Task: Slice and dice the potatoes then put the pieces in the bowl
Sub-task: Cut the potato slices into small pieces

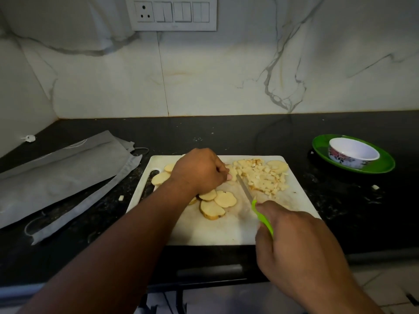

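- A white cutting board is seen lying on a black countertop, at the middle of the view.
- The left hand is held over the board's far-left part, its fingers curled down onto potato pieces beside the blade; exactly what is pinched beneath them cannot be told.
- A knife with a green handle is gripped by the right hand at about 5 o'clock of the board; its blade is pointed toward 11 o'clock, the tip just beside the left fingertips.
- A pile of diced potato is heaped at the board's 1 o'clock corner, right of the blade.
- Round potato slices are spread near the board's centre, just below the left hand, some overlapping; further slices are seen at 10 o'clock, partly hidden by the hand.
- A white bowl with a floral pattern is stood on a green plate at 2 o'clock, well apart from the board.
- A grey cloth is laid on the countertop at 9 o'clock.
- A switch panel is mounted on the marble wall at 12 o'clock.
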The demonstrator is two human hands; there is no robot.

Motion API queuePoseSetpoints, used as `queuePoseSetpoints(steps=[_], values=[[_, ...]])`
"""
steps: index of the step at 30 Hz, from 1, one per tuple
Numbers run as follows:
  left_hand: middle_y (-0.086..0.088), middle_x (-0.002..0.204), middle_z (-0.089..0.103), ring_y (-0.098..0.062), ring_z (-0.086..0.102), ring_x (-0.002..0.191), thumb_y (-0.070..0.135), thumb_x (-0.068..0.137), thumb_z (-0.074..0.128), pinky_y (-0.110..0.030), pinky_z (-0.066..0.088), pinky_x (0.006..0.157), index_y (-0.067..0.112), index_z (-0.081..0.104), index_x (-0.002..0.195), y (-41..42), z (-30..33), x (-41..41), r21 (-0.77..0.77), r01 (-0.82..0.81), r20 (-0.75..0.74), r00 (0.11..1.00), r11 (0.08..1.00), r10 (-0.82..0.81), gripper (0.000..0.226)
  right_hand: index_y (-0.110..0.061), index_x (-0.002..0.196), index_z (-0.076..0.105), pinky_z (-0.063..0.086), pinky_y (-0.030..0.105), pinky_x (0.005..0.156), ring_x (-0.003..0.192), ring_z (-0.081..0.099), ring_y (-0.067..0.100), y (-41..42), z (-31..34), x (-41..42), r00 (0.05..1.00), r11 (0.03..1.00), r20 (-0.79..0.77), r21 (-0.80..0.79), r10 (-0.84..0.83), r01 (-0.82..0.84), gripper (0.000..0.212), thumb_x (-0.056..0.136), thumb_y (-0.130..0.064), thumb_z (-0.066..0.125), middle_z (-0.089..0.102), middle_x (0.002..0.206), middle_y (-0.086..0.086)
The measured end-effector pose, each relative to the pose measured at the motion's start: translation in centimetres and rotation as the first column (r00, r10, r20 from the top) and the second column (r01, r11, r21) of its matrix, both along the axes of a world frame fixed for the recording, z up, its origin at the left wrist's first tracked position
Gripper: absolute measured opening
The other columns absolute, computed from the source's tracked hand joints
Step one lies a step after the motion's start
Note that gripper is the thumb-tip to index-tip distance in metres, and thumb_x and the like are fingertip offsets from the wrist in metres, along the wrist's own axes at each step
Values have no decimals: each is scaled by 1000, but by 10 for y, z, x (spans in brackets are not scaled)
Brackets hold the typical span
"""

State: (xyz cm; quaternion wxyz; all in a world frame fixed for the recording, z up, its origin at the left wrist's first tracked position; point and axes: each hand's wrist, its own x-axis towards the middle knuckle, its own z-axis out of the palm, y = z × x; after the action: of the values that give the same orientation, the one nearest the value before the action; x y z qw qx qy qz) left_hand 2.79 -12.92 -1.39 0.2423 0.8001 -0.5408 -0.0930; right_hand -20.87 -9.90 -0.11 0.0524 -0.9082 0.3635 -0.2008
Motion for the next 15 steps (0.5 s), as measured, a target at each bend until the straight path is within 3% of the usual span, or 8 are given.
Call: queuePoseSetpoints(steps=[3, 10, 15], values=[[15, 107, 78, -3, 70, 104, 39, 86, 84, -38, 58, 98, 29, 84, 98, 1, 0, 0, -26, -25, -69, 997, 999, 24, 15, -33, 124, 57, 46, 27, 62, 75, 64, 14, -13, 3, 18, 997, 996, 77, -81, -25, 31, 33, 92, -37, 50, 68, 85, -7], [18, 102, 78, -3, 70, 98, 35, 86, 84, -38, 60, 93, 32, 84, 93, 0, 1, 1, -13, -38, -92, 995, 999, 36, 8, -31, 128, 56, 44, 25, 61, 71, 54, 12, -37, -14, 58, 997, 1000, 80, -11, -12, 13, 35, 93, -34, 50, 67, 93, -7], [15, 117, 76, -3, 67, 110, 25, 91, 79, -34, 54, 105, 29, 81, 110, 1, 3, 5, 34, 9, -79, 997, 999, -6, 19, -32, 128, 53, 40, 25, 62, 69, 48, 11, -37, -20, 50, 996, 1000, 84, -13, -7, 9, 34, 95, -36, 50, 63, 90, -9]])
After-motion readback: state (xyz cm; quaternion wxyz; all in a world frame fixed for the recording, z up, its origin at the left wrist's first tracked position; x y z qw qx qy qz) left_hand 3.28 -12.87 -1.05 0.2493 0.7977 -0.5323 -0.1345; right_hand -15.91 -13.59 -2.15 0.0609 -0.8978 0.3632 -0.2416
